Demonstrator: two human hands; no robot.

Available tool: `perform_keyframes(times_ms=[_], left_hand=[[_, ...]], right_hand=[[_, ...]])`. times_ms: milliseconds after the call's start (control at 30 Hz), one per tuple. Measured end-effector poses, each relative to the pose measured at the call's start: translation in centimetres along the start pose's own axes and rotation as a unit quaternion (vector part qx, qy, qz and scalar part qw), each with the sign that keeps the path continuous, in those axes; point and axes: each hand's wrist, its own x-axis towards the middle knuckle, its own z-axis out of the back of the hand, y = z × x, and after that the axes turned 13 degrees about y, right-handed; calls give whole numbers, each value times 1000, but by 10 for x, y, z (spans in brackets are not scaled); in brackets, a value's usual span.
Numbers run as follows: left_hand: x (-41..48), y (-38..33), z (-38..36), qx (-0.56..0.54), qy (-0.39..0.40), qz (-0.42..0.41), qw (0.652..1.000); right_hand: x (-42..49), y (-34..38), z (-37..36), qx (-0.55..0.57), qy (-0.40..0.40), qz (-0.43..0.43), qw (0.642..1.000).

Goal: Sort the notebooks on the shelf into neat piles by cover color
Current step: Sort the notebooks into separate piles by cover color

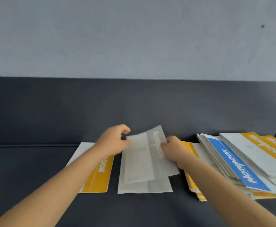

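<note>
1. The grey notebook (147,154) was held up between both hands, tilted, its far edge raised and its near part over a second grey notebook (143,187) that lay flat on the dark shelf (35,161).
2. The right hand (173,150) gripped the held notebook's right edge, fingers curled over the cover.
3. The left hand (113,141) was at its far-left corner with fingers and thumb curled in a pinch. That hand was blurred, so I could not make out the exact contact.
4. A yellow notebook (99,179) lay just left of the flat grey one, a narrow strip of shelf between them. The left forearm crossed over it and hid much of its white half.
5. To the right sat a loose, fanned pile (219,159), its edges out of line. A blue notebook (237,164) lay slanted on it, and yellow covers showed on top and underneath.
6. The right forearm covered the pile's left side, so I could not tell how close it came to the flat grey notebook. The picture's right border cut the pile off.
7. Open shelf stretched far to the left and behind the notebooks up to the dark back panel (134,104), with a pale wall (134,38) above.
8. The lettering on the held cover was smeared and hard to read.
</note>
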Motion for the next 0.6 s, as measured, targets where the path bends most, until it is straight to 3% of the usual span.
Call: perform_keyframes(times_ms=[67,200,400,500,600], left_hand=[[-9,0,-19,78,80,-40,993],[-22,3,-55,249,255,-49,933],[-22,-3,-59,285,306,-10,908],[-19,-24,-61,293,295,17,909],[-16,-66,-68,277,237,-12,931]], right_hand=[[2,0,-22,-48,-14,-29,998],[-9,3,-42,-155,-64,-14,986],[-27,-3,-3,-243,-111,58,962],[-38,-22,40,-288,-133,25,948],[-47,-55,96,-328,-159,-36,930]])
